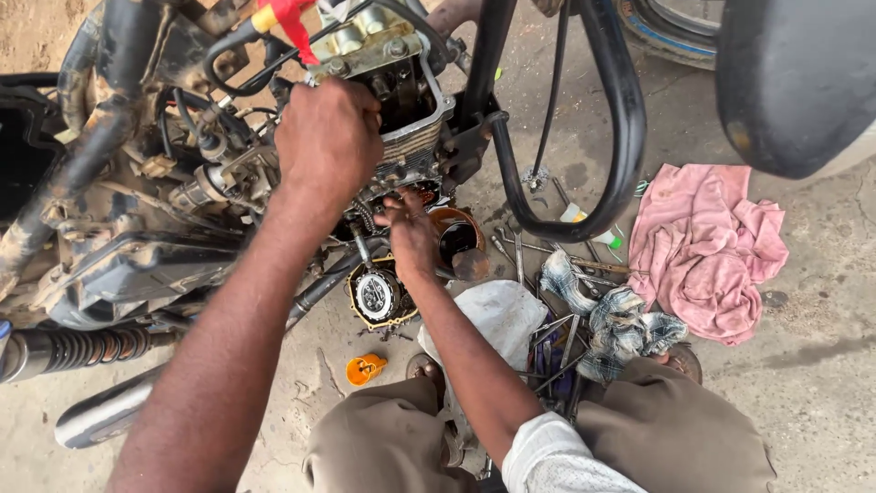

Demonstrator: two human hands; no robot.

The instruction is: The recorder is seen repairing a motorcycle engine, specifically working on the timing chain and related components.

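Observation:
My left hand [328, 137] is closed over the side of the finned cylinder head [411, 119] of a stripped motorcycle engine, knuckles towards me. My right hand [411, 236] reaches in lower down, its fingertips pressed against the engine just under the cylinder. What the fingers hold is hidden. Just below my right hand, a round clutch assembly [377, 294] with a black gasket rim sits low beside the engine. A brown bowl of dark oil [458, 236] sits right of my right hand.
A curved black frame tube [622, 119] loops right of the engine. On the concrete lie a pink cloth [707, 246], a plaid rag [613, 321], a white bag [500, 315], several spanners [552, 340] and an orange cap [363, 369]. A shock spring [82, 347] and exhaust [100, 415] are at left.

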